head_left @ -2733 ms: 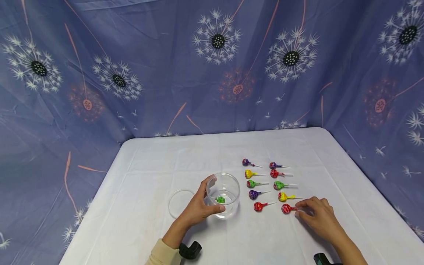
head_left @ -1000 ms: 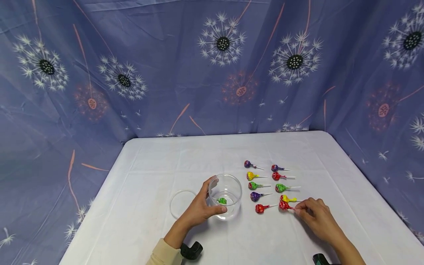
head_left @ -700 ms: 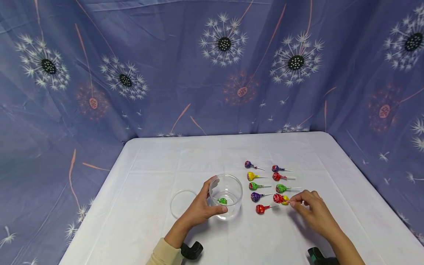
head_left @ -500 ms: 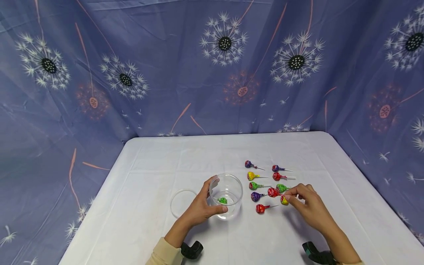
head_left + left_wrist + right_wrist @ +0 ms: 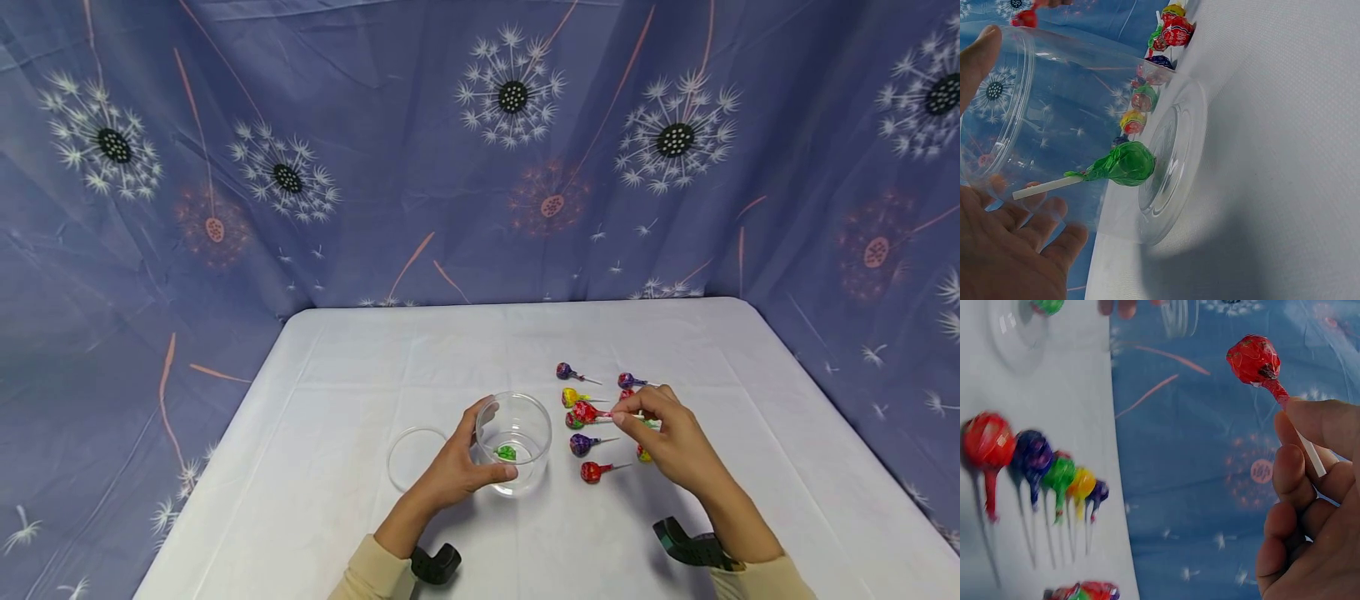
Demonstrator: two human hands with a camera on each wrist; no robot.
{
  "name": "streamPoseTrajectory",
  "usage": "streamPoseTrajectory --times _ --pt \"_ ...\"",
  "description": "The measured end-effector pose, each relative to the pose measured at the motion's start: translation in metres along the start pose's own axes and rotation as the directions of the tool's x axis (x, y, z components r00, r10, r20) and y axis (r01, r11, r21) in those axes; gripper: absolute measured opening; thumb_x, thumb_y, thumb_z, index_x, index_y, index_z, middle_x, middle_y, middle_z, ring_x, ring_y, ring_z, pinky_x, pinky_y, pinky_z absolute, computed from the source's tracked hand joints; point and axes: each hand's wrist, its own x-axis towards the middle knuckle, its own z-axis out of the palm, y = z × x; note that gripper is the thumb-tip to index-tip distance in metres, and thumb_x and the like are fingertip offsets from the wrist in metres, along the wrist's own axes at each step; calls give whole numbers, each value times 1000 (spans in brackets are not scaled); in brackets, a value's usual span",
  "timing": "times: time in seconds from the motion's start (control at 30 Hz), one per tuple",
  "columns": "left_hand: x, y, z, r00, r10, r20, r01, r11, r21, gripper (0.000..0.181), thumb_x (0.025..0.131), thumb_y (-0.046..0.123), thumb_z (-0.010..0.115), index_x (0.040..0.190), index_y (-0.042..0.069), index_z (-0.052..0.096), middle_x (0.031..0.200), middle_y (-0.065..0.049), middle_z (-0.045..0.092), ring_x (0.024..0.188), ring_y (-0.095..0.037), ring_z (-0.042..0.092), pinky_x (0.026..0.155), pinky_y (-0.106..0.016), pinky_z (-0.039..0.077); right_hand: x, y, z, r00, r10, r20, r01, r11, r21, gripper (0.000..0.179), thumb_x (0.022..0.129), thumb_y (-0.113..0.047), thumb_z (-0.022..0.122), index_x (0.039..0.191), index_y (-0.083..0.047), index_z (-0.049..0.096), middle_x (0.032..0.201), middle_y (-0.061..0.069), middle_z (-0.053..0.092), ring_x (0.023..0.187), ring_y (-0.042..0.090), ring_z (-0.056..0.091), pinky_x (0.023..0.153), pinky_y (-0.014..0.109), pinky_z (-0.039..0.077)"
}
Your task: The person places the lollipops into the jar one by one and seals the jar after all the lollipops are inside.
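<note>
My left hand (image 5: 489, 442) grips a clear plastic jar (image 5: 513, 433) standing on the white table; its fingers (image 5: 1035, 231) wrap the wall. One green lollipop (image 5: 507, 452) (image 5: 1125, 164) lies on the jar's bottom. My right hand (image 5: 618, 414) (image 5: 1294, 434) pinches the white stick of a red lollipop (image 5: 587, 411) (image 5: 1254, 359), holding it in the air just right of the jar, above the lollipop rows. Two columns of wrapped lollipops lie on the table: purple (image 5: 564, 370), yellow (image 5: 572, 397), purple (image 5: 579, 444), red (image 5: 591, 472) on the left; the right column is partly hidden by my hand.
A clear round lid (image 5: 412, 460) lies left of the jar. The white tablecloth (image 5: 360, 367) ends at a blue dandelion-print curtain (image 5: 480, 167) on three sides. Black wrist camera mounts (image 5: 431, 567) sit near the front edge.
My right hand picked the red lollipop up from the front of the right column and carried it up and left towards the jar. The left hand and jar stayed still.
</note>
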Motion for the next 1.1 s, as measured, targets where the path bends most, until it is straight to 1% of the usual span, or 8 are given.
streamPoseTrajectory --times 0.13,0.27,0.37,0.5,0.7,0.8,0.93,1.1 --pt "0 0 0 1000 -10 -4 10 1000 10 96 73 36 80 148 32 20 152 0 31 138 -34 34 113 -53 28 8 -11 4 1000 -11 12 10 999 40 3 89 -23 66 89 -22 68 82 -10 58 88 5 42 75 25 40" --pt "1 1 -1 1000 -10 -3 10 1000 9 96 73 36 80 148 31 20 152 0 31 139 -34 33 113 -54 27 17 -21 9 997 -76 3 76 992 96 4 86 -18 68 87 -22 69 77 -10 56 84 9 42 73 21 37" --pt "1 2 -1 1000 -15 -4 15 1000 3 96 73 36 80 147 33 20 152 1 32 138 -35 34 113 -54 27 23 -27 15 993 -121 6 119 986 114 5 85 -16 69 85 -21 69 77 -10 57 83 11 43 73 21 37" --pt "2 2 -1 1000 -22 -3 22 1000 -2 96 73 36 80 147 35 20 152 0 32 138 -35 35 112 -55 28 28 -33 23 989 -145 24 142 984 108 7 85 -17 70 84 -24 68 78 -11 58 84 10 45 74 22 40" --pt "2 0 -1 1000 -9 5 9 1000 -29 97 73 35 80 148 30 19 151 -7 33 138 -34 34 112 -54 28 34 -41 37 984 -173 46 168 981 96 10 82 -16 72 83 -25 69 76 -12 57 82 8 46 74 25 43" --pt "2 -1 -1 1000 -5 10 5 999 -35 97 74 34 80 149 29 19 151 -7 33 138 -33 34 112 -54 28 36 -45 44 979 -193 60 188 978 85 9 82 -17 73 84 -25 69 77 -12 57 80 12 46 71 27 42" --pt "1 -1 0 1000 -4 14 4 999 -41 96 75 34 79 149 30 18 152 -4 33 138 -32 35 112 -52 28 37 -51 53 973 -219 75 214 975 67 10 82 -16 72 83 -26 69 77 -12 57 78 18 45 70 28 37" --pt "1 -1 -1 1000 2 13 -2 999 -40 94 75 34 79 148 34 18 150 -4 35 137 -31 36 110 -51 30 40 -54 63 960 -270 77 268 963 31 12 81 -14 72 81 -25 69 75 -14 58 77 9 42 71 27 34"
